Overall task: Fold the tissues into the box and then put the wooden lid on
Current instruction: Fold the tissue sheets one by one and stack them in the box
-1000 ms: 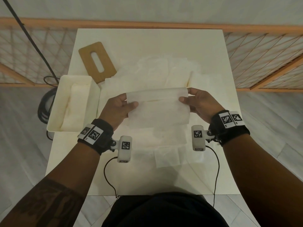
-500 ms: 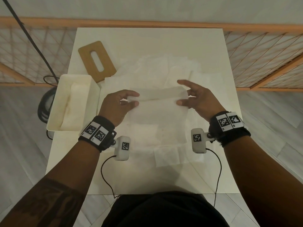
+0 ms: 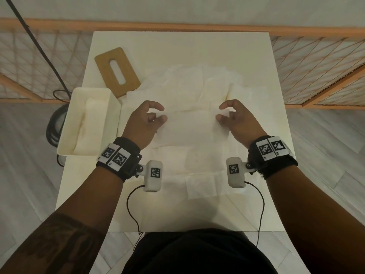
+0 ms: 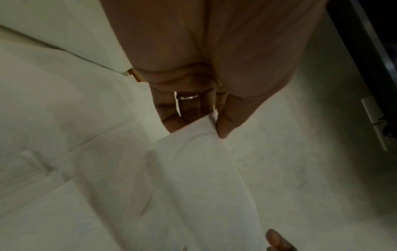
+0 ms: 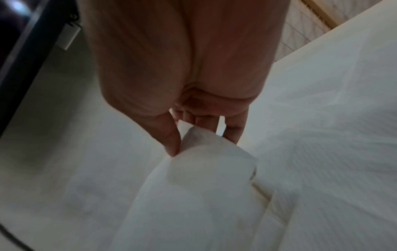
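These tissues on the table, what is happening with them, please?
A person is folding one tissue, pinching its two ends with the left hand and the right hand above the table. More loose tissues lie spread behind it. The open box at the left already holds some folded ones. The wooden lid lies beside the box, not yet on.

Head view: dim, warm-yellow light, evenly spread, no glare. Worktop (image 3: 177,48) is the brightest area; white tissues (image 3: 197,86) barely separate from it. Soft shadows under the forearms, near edge darkest. Wide-angle bending curves the railing (image 3: 177,28) and the worktop's sides. Both wrist views: darker, grainy, soft throughout; palms close to the lens, blurred; tissue weave smeared, corners falling into black.
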`<action>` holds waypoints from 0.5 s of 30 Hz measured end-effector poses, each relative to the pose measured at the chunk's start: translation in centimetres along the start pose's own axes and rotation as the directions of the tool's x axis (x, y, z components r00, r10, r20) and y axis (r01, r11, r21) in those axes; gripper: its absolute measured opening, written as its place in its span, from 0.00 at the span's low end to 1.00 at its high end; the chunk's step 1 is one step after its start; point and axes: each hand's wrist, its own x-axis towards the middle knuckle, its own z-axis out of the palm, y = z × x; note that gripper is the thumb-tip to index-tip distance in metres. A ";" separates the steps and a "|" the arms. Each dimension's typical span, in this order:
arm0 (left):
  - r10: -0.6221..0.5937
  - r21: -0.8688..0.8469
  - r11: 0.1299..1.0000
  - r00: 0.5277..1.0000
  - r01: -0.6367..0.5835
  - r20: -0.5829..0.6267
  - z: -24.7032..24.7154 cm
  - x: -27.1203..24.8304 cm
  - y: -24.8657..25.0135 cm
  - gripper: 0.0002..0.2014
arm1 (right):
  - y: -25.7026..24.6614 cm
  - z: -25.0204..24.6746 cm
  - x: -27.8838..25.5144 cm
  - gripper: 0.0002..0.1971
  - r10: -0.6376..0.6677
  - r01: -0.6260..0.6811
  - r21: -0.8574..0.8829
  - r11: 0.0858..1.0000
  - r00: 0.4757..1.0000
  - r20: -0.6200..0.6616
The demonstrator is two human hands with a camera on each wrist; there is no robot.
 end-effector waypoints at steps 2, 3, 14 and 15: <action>-0.017 0.005 1.000 1.000 0.017 0.018 0.4 -0.3 -0.8 0.09 | 0.3 0.4 -0.6 0.11 0.024 -0.024 0.042 0.999 1.000 0.009; -0.016 0.021 1.000 0.999 0.015 0.029 0.5 -0.6 -1.4 0.12 | 0.6 0.6 -0.9 0.10 0.029 -0.030 0.055 0.998 0.999 0.017; -0.161 0.245 0.963 0.968 0.112 0.192 2.8 -5.2 -6.8 0.13 | 5.6 1.8 -3.4 0.14 0.251 -0.202 -0.252 0.946 0.952 0.177; -0.149 0.265 0.960 0.970 0.095 0.190 3.0 -5.5 -7.1 0.14 | 6.1 2.0 -3.5 0.14 0.256 -0.200 -0.284 0.938 0.951 0.174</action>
